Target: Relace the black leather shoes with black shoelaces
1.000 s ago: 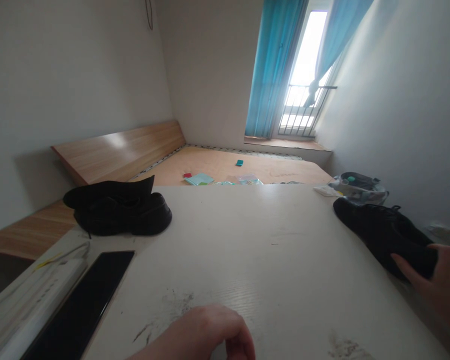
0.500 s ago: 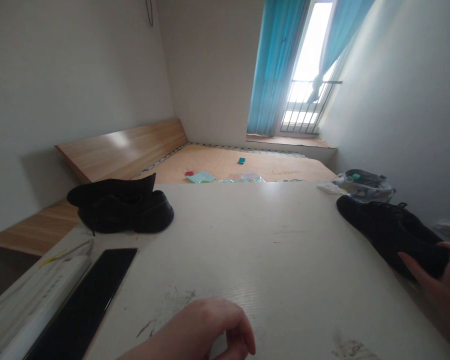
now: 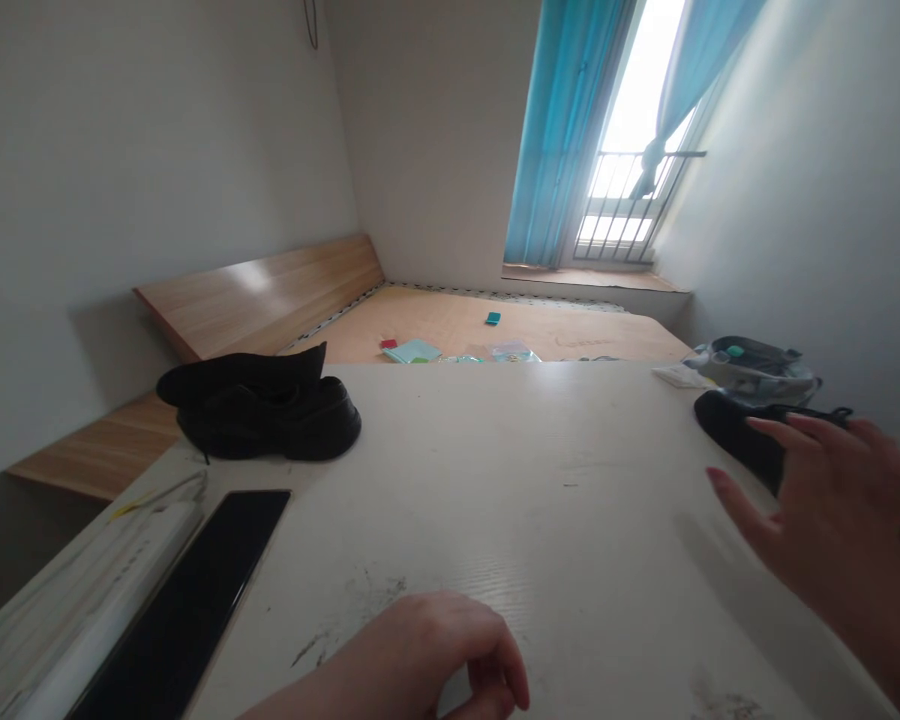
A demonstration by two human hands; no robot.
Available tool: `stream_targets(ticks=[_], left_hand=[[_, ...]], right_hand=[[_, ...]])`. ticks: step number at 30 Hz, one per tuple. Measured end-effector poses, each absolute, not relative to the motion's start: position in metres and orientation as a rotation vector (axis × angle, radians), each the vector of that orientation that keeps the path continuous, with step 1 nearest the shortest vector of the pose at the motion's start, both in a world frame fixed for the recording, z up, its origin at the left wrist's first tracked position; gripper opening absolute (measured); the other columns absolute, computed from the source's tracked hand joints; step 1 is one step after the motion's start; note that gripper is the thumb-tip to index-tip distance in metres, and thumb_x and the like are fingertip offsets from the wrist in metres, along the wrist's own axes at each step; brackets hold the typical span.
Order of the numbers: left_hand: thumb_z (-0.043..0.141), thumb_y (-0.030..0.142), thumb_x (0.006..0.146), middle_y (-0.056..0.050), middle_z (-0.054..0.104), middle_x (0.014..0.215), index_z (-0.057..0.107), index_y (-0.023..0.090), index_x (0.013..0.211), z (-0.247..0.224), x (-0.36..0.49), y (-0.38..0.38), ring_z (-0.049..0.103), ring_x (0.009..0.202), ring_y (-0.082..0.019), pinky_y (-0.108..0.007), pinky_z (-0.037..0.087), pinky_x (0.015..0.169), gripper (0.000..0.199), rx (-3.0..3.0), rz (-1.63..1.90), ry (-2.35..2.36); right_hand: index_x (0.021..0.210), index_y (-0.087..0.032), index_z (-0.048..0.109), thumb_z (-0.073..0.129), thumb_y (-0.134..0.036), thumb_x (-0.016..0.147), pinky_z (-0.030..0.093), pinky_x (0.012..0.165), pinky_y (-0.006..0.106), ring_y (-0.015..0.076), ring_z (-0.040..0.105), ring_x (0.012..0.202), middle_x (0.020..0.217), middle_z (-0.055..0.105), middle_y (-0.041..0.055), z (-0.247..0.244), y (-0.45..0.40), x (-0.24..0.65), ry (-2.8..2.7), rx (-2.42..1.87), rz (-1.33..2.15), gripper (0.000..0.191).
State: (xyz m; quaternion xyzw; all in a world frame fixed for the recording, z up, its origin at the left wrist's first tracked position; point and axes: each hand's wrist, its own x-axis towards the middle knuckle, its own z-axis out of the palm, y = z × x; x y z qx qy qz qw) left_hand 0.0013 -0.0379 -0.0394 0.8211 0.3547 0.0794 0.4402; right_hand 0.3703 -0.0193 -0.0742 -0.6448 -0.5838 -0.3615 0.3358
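My right hand [image 3: 832, 490] is at the right side with fingers and thumb spread, holding nothing. It is in front of a black lace-up shoe [image 3: 727, 420] and hides most of it; only the toe and part of the upper show. I cannot tell whether the fingertips touch the shoe. My left hand [image 3: 450, 640] rests at the near edge of the white table [image 3: 495, 480], loosely curled, with nothing seen in it. At the left stands another black shoe [image 3: 285, 425], with a flat black piece, like an insole, lying across it.
A black phone-like slab [image 3: 195, 590] and a white box-like item [image 3: 112, 590] lie at the table's left. By the right wall are a clear bag [image 3: 757, 370] and a small white packet [image 3: 679, 376]. Beyond is a bed board [image 3: 435, 310] with small packets.
My right hand has let go of the right shoe's heel and moved left and up, fingers now spread. My left hand keeps its pose; the view has shifted slightly.
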Motion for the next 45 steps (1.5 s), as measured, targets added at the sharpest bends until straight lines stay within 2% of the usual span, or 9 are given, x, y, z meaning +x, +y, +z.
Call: stream_targets(ticks=[2, 5, 11, 15, 24, 38, 45], left_hand=[[0.054, 0.013, 0.083, 0.001, 0.072, 0.088, 0.069, 0.023, 0.088, -0.039, 0.000, -0.039, 0.064, 0.080, -0.013, -0.019, 0.045, 0.072, 0.019, 2.031, 0.198, 0.877], [0.056, 0.014, 0.083, 0.001, 0.072, 0.088, 0.069, 0.022, 0.088, -0.038, -0.002, -0.039, 0.064, 0.081, -0.013, -0.019, 0.046, 0.074, 0.017, 2.039, 0.179, 0.873], [0.059, 0.010, 0.082, 0.001, 0.071, 0.089, 0.069, 0.021, 0.089, -0.039, -0.001, -0.038, 0.064, 0.081, -0.013, -0.018, 0.045, 0.074, 0.017, 2.031, 0.192, 0.884], [0.059, 0.010, 0.082, 0.001, 0.072, 0.090, 0.069, 0.021, 0.090, -0.037, -0.001, -0.037, 0.064, 0.082, -0.013, -0.018, 0.046, 0.076, 0.017, 2.020, 0.186, 0.880], [0.056, 0.011, 0.083, 0.001, 0.071, 0.087, 0.068, 0.021, 0.090, -0.039, 0.000, -0.038, 0.063, 0.079, -0.012, -0.018, 0.046, 0.073, 0.017, 2.077, 0.200, 0.899], [0.059, 0.005, 0.080, 0.001, 0.071, 0.084, 0.068, 0.017, 0.088, -0.036, 0.003, -0.034, 0.064, 0.079, -0.010, -0.014, 0.046, 0.074, 0.017, 2.141, 0.179, 0.870], [0.059, 0.003, 0.077, 0.001, 0.071, 0.082, 0.069, 0.017, 0.085, -0.037, 0.002, -0.033, 0.064, 0.077, -0.010, -0.014, 0.046, 0.073, 0.019, 2.124, 0.210, 0.845]], right_hand=[[0.119, -0.010, 0.058, 0.061, -0.044, 0.086, 0.027, 0.108, 0.054, 0.0419, 0.039, 0.131, 0.123, 0.056, 0.0247, -0.068, -0.009, 0.340, -1.734, -1.626, -1.018, 0.048], [0.124, -0.009, 0.051, 0.051, -0.035, 0.093, 0.022, 0.111, 0.060, 0.0399, 0.033, 0.135, 0.127, 0.049, 0.0218, -0.062, 0.005, 0.290, -1.947, -1.455, -0.900, 0.040], [0.126, -0.017, 0.044, 0.053, -0.028, 0.090, 0.018, 0.114, 0.060, 0.0347, 0.025, 0.138, 0.133, 0.042, 0.0142, -0.060, 0.014, 0.223, -2.084, -1.288, -0.567, 0.038], [0.125, -0.019, 0.044, 0.052, -0.027, 0.090, 0.019, 0.113, 0.060, 0.0333, 0.026, 0.136, 0.132, 0.043, 0.0134, -0.068, 0.013, 0.222, -2.107, -1.273, -0.476, 0.037], [0.124, -0.018, 0.045, 0.051, -0.026, 0.090, 0.031, 0.108, 0.057, 0.0323, 0.031, 0.131, 0.127, 0.045, 0.0140, -0.075, 0.015, 0.233, -2.059, -1.307, -0.321, 0.035], [0.123, -0.018, 0.047, 0.053, -0.022, 0.089, 0.032, 0.108, 0.049, 0.0288, 0.033, 0.127, 0.124, 0.048, 0.0126, -0.077, 0.016, 0.231, -2.068, -1.281, -0.169, 0.035], [0.124, -0.019, 0.047, 0.052, -0.016, 0.088, 0.037, 0.104, 0.047, 0.0266, 0.041, 0.120, 0.123, 0.053, 0.0106, -0.085, 0.022, 0.208, -2.266, -1.210, 0.134, 0.037]])
